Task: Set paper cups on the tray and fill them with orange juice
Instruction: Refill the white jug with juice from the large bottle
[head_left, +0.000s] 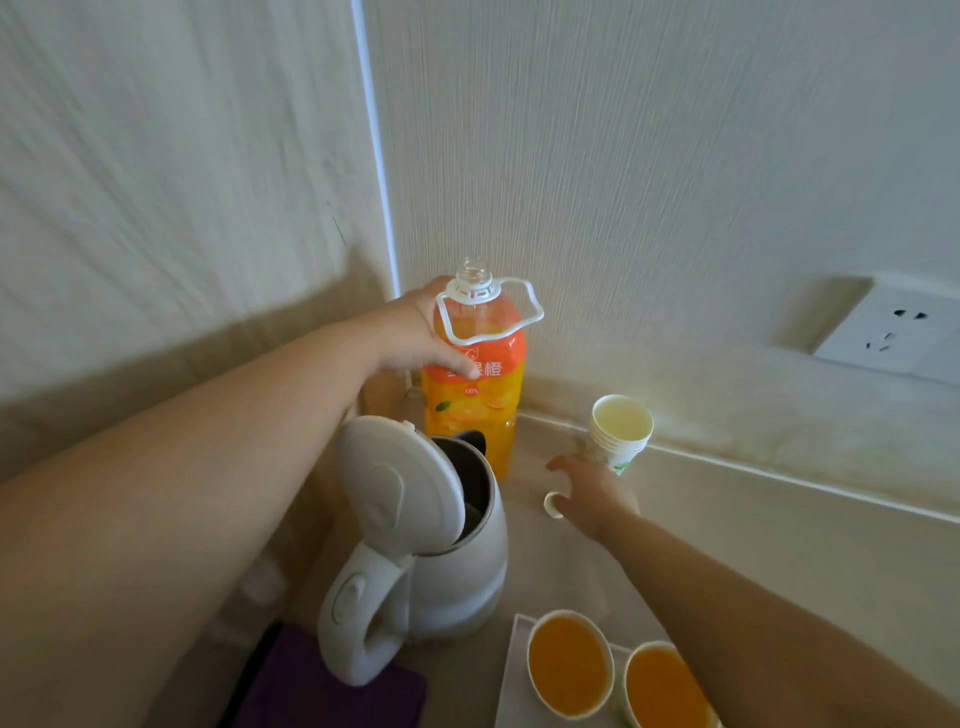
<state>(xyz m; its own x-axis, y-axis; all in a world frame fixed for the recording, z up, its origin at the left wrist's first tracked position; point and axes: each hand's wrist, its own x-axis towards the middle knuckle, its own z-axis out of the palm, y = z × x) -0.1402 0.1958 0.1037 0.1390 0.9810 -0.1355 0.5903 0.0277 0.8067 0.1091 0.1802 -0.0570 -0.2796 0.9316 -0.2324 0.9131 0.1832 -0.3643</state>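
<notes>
Juice bottle (470, 415) stands upright in the counter corner, long axis vertical, uncapped neck up. Label reads "100%" and "橙". Our left hand (415, 338) wraps its shoulder, fingers curled onto the label. Two filled paper cups (569, 660) sit on the tray (514, 675), nearest us. Our right hand (592, 491) hangs loosely spread, gripping nothing, between a white cap (551, 506) and the stacked cups (618, 436). Kettle (457, 571) just beside the bottle, lid up.

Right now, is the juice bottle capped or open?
Open. The juice bottle stands upright with a bare neck, no cap on it; the left hand holds its shoulder.
</notes>
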